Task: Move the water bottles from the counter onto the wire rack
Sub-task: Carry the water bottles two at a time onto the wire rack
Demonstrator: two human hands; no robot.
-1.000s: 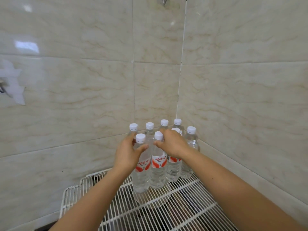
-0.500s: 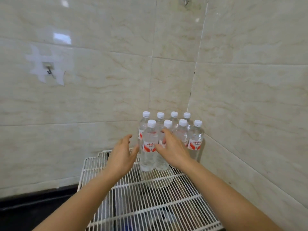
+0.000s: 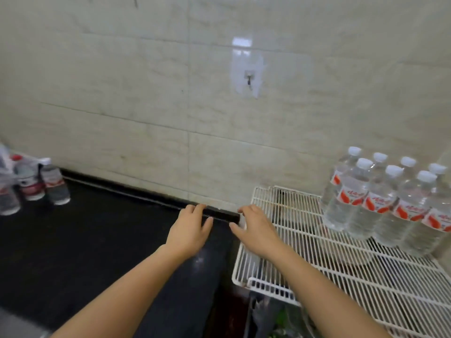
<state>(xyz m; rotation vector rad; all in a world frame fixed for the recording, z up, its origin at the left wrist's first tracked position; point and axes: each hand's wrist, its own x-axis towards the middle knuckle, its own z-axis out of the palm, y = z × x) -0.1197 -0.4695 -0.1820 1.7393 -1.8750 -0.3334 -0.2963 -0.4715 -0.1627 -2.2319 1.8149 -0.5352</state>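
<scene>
Several clear water bottles (image 3: 380, 203) with white caps and red labels stand clustered on the white wire rack (image 3: 305, 259) at the right, against the tiled corner. More water bottles (image 3: 52, 184) stand on the black counter (image 3: 85, 240) at the far left, near the wall. My left hand (image 3: 189, 230) hovers over the counter, fingers apart and empty. My right hand (image 3: 253, 228) is over the rack's left edge, also spread and empty.
A tiled wall runs behind the counter and the rack, with a small hook (image 3: 249, 80) stuck on it. Below the rack's front edge there is a dark gap with blurred items in it.
Both hands have let go of the bottles on the rack and drawn back to the left. The view has swung left, and the counter and its bottles have come into sight.
</scene>
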